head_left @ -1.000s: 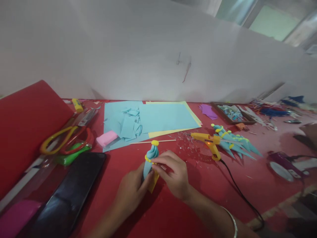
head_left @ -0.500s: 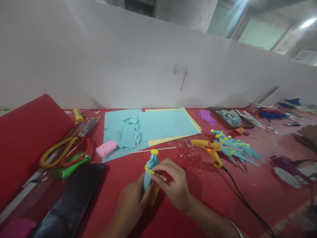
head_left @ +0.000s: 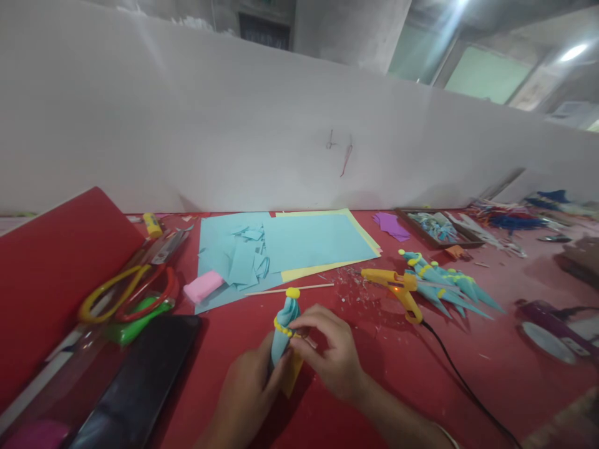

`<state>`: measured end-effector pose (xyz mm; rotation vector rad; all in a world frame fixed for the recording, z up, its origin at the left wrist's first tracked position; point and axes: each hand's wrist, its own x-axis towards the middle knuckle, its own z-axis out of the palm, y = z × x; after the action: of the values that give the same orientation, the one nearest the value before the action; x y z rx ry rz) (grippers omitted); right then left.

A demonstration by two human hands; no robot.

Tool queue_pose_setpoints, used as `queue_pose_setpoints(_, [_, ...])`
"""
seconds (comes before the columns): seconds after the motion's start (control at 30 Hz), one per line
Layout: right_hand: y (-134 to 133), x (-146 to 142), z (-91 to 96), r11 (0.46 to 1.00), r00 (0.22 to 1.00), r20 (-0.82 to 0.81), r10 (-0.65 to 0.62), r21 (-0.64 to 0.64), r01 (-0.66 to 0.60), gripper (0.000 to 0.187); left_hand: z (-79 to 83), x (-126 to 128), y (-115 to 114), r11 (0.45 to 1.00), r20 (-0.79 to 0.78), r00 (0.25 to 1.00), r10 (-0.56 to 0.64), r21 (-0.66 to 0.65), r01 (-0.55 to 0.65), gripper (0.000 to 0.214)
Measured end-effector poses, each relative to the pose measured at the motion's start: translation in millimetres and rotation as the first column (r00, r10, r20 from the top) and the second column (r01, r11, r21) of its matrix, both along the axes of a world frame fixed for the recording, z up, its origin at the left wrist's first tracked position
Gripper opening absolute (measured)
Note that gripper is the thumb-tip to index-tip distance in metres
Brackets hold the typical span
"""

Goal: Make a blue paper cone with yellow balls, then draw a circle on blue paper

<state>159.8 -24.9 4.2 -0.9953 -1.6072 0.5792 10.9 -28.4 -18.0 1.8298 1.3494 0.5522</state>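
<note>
Blue cone (head_left: 279,343) with yellow trim (head_left: 281,328)

Left hand (head_left: 247,379) wraps the cone over the bench (head_left: 397,368), short of the blue sheets (head_left: 322,242) by its far edge. Right hand (head_left: 336,355), thumb and forefinger slightly parted, meets the trim; grip unclear.

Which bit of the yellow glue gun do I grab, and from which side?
I'd take the yellow glue gun by its handle, coming from the near side, a bit right. The handle sticks out toward you, while the nozzle points left. An orange light glows on the gun, so the nozzle may be hot; stay clear of it.
</note>
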Motion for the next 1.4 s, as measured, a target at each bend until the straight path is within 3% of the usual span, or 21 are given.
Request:
queue_pose_setpoints(0.1, [5.7,11.7,1.3,0.997,0.997,0.017,-0.07,-0.016,0.07,0.012,-1.3,-1.4,1.3,1.0,-0.026,1.0,-0.001,0.001,0.001,0.033])
queue_pose_setpoints(0.17, [12.1,23.3,0.3,0.988,0.989,0.097,-0.11,-0.094,0.119,0.016,-1.2,-2.1,2.4,0.999,-0.028,0.999,0.039,0.011,-0.039,0.034])
queue_pose_setpoints(0.27, [20.2,37.9,-5.1,0.96,0.972,0.235,-0.004,-0.271,0.069,0.012,-0.5,-2.5,3.6,0.991,0.041,0.991,0.124,0.037,-0.125,0.037])
queue_pose_setpoints(0.4, [20.2,38.6,-12.2,0.896,0.933,0.304,0.192,-0.442,-0.041,0.017,-1.0,-2.3,1.9,0.986,0.173,0.971,0.163,0.018,-0.169,0.04])
queue_pose_setpoints(0.6, [12.8,25.3,-12.6,0.892,0.916,0.318,0.244,-0.444,-0.083,0.021,-0.9,-1.0,-0.9,0.992,0.188,0.977,0.104,-0.089,-0.089,0.038])
queue_pose_setpoints(0.73, [12.1,22.9,-13.5,0.841,0.953,0.181,0.244,-0.528,-0.115,0.021,2.4,-1.1,1.4,0.994,0.103,0.989,0.104,-0.021,-0.103,0.036])
queue_pose_setpoints(0.83, [10.0,22.7,-12.6,0.799,0.947,0.179,0.265,-0.59,-0.112,0.018,4.4,-1.6,3.3,0.996,0.058,0.995,0.086,0.031,-0.087,0.035])
queue_pose_setpoints(1.03, [1.2,16.8,-11.1,0.853,0.931,0.269,0.248,-0.517,-0.078,0.014,5.4,-1.8,2.5,0.991,-0.038,0.997,0.067,0.118,-0.062,0.036])
queue_pose_setpoints(1.27, [-3.8,6.8,-1.4,0.818,0.925,0.335,0.179,-0.572,0.049,0.009,5.6,-3.2,0.5,0.992,-0.021,0.999,0.05,0.119,-0.047,0.04])
queue_pose_setpoints(1.4, [-3.2,7.7,4.1,0.744,0.95,0.154,0.272,-0.66,-0.106,0.013,3.1,-4.6,0.6,0.986,0.02,0.997,0.072,0.151,-0.074,0.042])
